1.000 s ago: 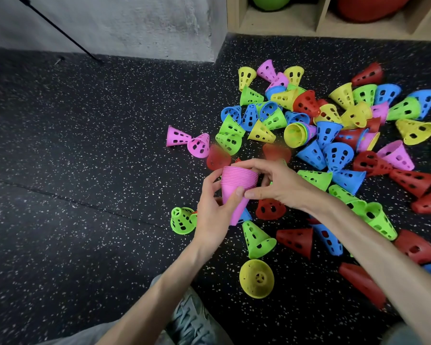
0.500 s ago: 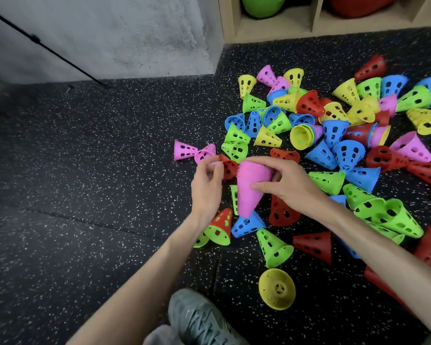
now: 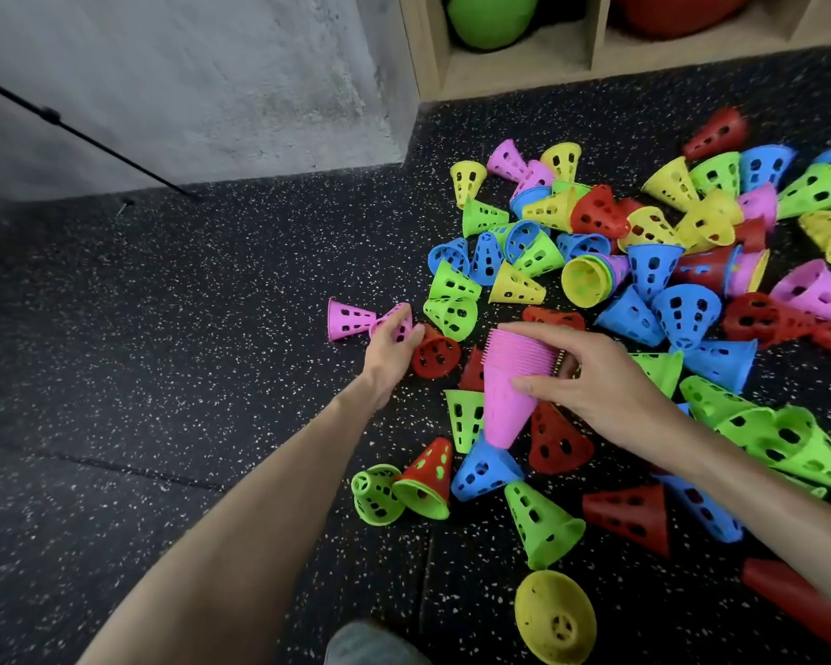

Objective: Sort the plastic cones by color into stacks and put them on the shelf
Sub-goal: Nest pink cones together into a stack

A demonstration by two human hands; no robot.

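Your right hand grips the pink stack just below its ribbed rims, thumb on the near wall, fingers curled over the wide end. The stack is many nested cones, solid pink, wide end toward 12 o'clock, narrow tip tilted toward 6 o'clock and hanging above a blue cone.

Your left hand sits at 9 o'clock of the stack, well apart from it, fingers curled around a loose pink cone; a second pink cone lies on its side just beyond, its tip meeting the held one. A red cone lies just beside the left hand's fingertips.

The mixed pile of red, blue, green, yellow and pink perforated cones fills the floor from 12 to 4 o'clock. The dark speckled floor is bare from 7 to 10 o'clock. The wooden shelf stands at 12 o'clock, past the pile, beside a grey wall.
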